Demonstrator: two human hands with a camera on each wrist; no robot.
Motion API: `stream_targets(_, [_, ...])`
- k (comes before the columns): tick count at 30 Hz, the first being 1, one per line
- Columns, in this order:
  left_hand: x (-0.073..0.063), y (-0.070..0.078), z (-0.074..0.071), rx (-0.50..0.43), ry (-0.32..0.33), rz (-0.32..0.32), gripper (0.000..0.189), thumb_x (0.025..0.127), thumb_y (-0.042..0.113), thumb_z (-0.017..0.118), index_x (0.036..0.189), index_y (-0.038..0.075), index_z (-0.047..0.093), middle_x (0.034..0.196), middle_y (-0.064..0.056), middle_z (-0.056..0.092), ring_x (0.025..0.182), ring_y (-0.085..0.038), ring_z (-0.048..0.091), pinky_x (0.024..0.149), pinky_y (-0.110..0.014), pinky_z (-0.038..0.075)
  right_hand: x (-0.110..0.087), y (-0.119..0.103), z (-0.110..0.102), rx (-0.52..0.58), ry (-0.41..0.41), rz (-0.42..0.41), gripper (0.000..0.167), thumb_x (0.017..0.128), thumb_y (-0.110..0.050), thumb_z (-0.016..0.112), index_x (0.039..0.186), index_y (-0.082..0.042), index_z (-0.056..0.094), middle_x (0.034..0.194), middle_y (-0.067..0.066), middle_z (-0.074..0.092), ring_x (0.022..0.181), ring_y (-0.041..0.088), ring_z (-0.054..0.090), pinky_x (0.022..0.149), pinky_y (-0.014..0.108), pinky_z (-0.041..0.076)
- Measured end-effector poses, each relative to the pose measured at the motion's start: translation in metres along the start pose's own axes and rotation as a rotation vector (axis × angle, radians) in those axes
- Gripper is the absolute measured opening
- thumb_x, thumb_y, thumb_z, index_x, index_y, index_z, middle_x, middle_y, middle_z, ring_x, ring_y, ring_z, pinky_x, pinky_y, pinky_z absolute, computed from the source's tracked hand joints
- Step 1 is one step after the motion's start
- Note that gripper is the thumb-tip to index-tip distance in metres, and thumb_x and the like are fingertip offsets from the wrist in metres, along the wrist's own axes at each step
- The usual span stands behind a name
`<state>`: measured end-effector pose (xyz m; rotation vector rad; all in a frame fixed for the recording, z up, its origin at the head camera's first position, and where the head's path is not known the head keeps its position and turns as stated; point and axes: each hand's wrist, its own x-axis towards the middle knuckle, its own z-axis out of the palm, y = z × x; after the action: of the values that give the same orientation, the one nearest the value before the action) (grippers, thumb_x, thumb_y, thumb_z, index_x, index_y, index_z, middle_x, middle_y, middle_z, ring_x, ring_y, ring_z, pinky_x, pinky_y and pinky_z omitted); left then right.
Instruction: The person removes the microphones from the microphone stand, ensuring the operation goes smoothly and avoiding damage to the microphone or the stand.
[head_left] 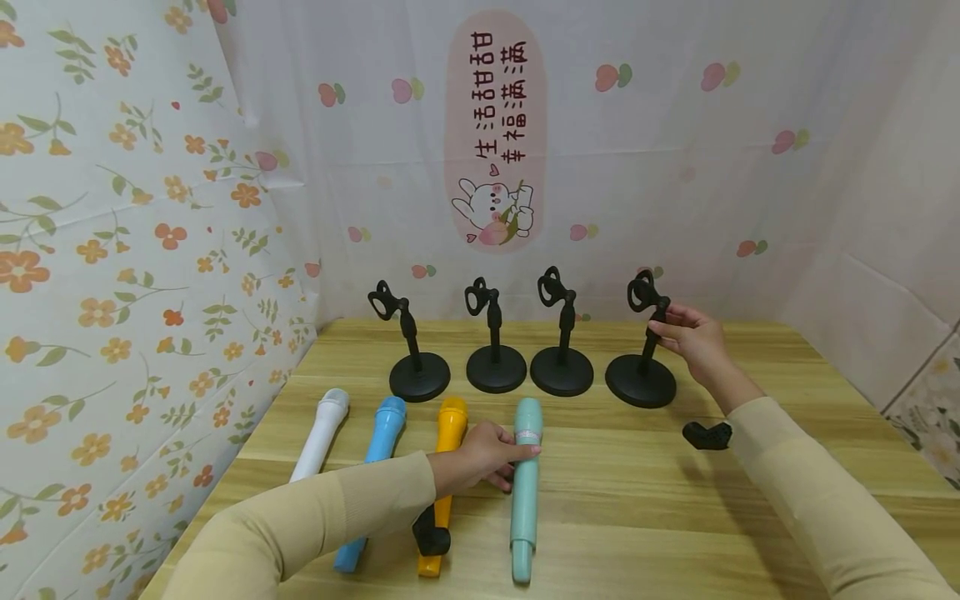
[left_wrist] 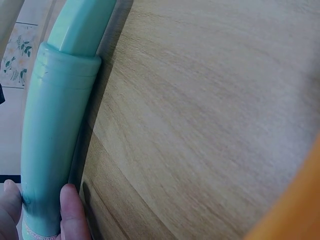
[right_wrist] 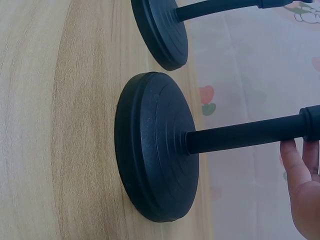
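Observation:
A mint-green microphone [head_left: 527, 492] lies on the table, its head toward the back. My left hand [head_left: 483, 454] pinches it just below the head, thumb on one side and fingers on the other; the left wrist view shows fingertips [left_wrist: 74, 212] against its body. At the right end of the row of stands, my right hand [head_left: 693, 337] holds the upper pole of a black microphone stand [head_left: 641, 382]. Its round base [right_wrist: 155, 150] sits on the wood, and the clip on top holds nothing.
Three more black microphone stands [head_left: 420, 377] [head_left: 497, 369] [head_left: 562, 372] line the back of the table. Left of the green microphone lie orange [head_left: 452, 421], blue [head_left: 384, 429] and white [head_left: 322, 433] microphones, partly under my left arm. A printed cloth [head_left: 637, 167] hangs behind.

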<state>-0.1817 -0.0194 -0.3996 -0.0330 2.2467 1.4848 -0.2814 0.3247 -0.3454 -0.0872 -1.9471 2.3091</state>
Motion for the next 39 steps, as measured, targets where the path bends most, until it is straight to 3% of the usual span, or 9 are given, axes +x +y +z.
stream_targets(14, [-0.002, 0.002, -0.001, -0.005, -0.008, -0.012, 0.029, 0.084, 0.028, 0.078, 0.086, 0.003, 0.064, 0.078, -0.009, 0.064, 0.059, -0.017, 0.06, 0.052, -0.03, 0.056, -0.001, 0.001, 0.0, 0.004, -0.006, 0.003, 0.025, 0.083, -0.007, 0.076, 0.105, -0.017, 0.069, 0.1, 0.001, 0.056, 0.082, 0.006, 0.067, 0.081, 0.026, 0.053])
stream_targets(23, [-0.002, 0.001, -0.003, -0.015, -0.023, -0.011, 0.029, 0.085, 0.027, 0.077, 0.088, 0.002, 0.064, 0.079, -0.01, 0.066, 0.06, -0.018, 0.063, 0.052, -0.031, 0.057, -0.003, 0.0, 0.0, 0.008, -0.003, -0.004, 0.022, 0.083, -0.006, 0.076, 0.099, -0.02, 0.07, 0.099, 0.001, 0.056, 0.082, 0.006, 0.067, 0.08, 0.025, 0.054])
stream_targets(31, [0.0, 0.002, -0.007, -0.028, -0.012, -0.001, 0.028, 0.085, 0.027, 0.077, 0.089, 0.002, 0.065, 0.08, -0.011, 0.065, 0.059, -0.019, 0.064, 0.052, -0.033, 0.057, -0.003, 0.001, 0.0, 0.035, 0.009, -0.008, 0.026, 0.084, -0.006, 0.076, 0.106, -0.015, 0.066, 0.1, 0.0, 0.057, 0.081, 0.006, 0.068, 0.079, 0.026, 0.054])
stream_targets(39, [-0.006, 0.009, -0.014, -0.057, -0.016, 0.009, 0.038, 0.085, 0.032, 0.076, 0.098, 0.001, 0.058, 0.086, -0.016, 0.063, 0.066, -0.023, 0.064, 0.055, -0.034, 0.057, -0.009, -0.002, 0.001, 0.077, 0.014, -0.033, 0.027, 0.086, -0.003, 0.072, 0.108, -0.017, 0.064, 0.1, -0.002, 0.06, 0.083, 0.005, 0.068, 0.078, 0.025, 0.054])
